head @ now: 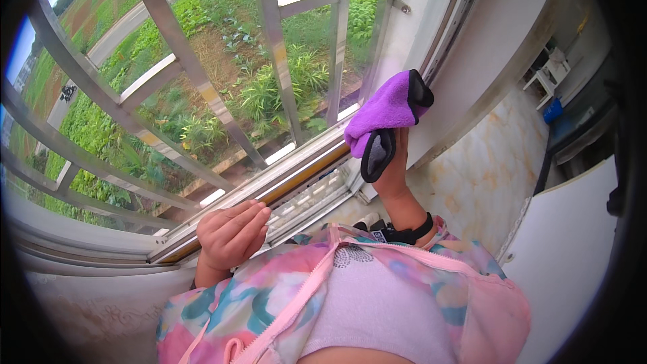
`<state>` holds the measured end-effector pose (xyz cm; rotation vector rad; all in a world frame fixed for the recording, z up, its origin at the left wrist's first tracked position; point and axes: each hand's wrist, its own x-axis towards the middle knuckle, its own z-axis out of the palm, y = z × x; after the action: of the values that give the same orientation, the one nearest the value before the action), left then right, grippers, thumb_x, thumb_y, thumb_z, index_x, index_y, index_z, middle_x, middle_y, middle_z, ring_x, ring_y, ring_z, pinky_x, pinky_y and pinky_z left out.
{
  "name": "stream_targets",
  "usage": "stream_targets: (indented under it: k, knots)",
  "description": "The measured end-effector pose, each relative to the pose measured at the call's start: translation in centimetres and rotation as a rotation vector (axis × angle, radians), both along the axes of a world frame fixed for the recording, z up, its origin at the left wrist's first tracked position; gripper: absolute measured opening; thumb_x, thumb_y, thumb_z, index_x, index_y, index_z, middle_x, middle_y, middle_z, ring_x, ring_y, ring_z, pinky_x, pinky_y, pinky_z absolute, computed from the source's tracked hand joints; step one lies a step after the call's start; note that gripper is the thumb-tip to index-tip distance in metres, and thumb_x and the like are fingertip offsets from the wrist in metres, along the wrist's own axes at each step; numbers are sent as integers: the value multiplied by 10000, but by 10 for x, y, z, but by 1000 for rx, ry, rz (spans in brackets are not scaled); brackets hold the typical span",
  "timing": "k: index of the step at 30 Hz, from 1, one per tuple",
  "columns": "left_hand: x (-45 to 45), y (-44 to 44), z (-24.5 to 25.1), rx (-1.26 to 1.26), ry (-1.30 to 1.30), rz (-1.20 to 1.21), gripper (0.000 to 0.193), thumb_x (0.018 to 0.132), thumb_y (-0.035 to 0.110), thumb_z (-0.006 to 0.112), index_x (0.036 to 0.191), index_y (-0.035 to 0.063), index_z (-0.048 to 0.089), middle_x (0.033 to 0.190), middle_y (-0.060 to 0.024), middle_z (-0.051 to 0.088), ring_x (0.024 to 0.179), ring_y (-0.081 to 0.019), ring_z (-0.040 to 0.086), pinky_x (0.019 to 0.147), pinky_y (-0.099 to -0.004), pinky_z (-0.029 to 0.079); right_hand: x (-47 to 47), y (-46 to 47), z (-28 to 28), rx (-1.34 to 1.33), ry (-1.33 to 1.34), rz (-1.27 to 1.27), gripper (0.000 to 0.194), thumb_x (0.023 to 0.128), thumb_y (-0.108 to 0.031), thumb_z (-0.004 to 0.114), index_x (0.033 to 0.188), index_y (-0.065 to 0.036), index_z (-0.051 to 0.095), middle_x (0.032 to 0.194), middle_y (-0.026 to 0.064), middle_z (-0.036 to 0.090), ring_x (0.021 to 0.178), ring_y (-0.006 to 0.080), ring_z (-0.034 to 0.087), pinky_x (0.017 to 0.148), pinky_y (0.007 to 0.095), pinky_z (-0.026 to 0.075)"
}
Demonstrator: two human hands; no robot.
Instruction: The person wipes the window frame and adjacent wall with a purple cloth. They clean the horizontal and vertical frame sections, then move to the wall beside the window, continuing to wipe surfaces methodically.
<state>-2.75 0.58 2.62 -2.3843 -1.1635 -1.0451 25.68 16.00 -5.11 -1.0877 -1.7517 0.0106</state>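
My right hand [391, 177] is raised by the right side of the window with a folded purple microfibre cloth [379, 101]. The cloth has black edging and shows a grey underside at one turned-over end. It covers my fingertips, and whether it touches the window frame cannot be told. My left hand [232, 235] is at the sliding window's lower track [303, 174], its fingers together and slightly curled. Nothing shows in it, though its palm is hidden. Both hands are in front of the window, and a black band [417, 232] is around my right wrist.
Metal security bars [212, 96] cross the window, with a planted garden [222, 50] outside. The white window jamb [485, 55] rises at right. Beyond it are a marble-patterned floor [485, 146], a white stool [551, 71] and a white panel [566, 242]. A pale curtain [101, 308] hangs at lower left.
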Motion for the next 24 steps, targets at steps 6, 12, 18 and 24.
stream_targets:
  k: [6,12,18,24]
  knots:
    - [-3,-4,-3,16,10,28,177,811,118,726,984,81,740,903,-33,736,849,-180,733,614,-263,546,-54,-33,21,114,-138,243,762,852,-406,690,1418,31,425,1497,332,336,1398,522,320,1131,636,224]
    - [-6,-6,-9,76,-20,44,174,822,135,739,996,127,729,956,25,729,877,-132,723,654,-247,544,-73,-27,63,411,-270,193,613,959,-353,551,1386,73,443,1432,304,454,1354,502,414,1121,613,257]
    - [-5,-8,-11,69,-33,60,145,847,159,731,990,138,725,945,30,724,870,-122,721,667,-251,559,-42,25,102,421,-14,209,627,899,-283,680,1416,-10,456,1410,267,493,1312,466,477,1122,539,309]
    - [-4,-7,-10,88,-45,49,141,838,153,735,979,141,735,926,23,730,856,-124,723,649,-252,549,5,80,158,365,261,116,536,935,-199,673,1399,-8,483,1382,193,530,1256,309,540,1057,404,408]
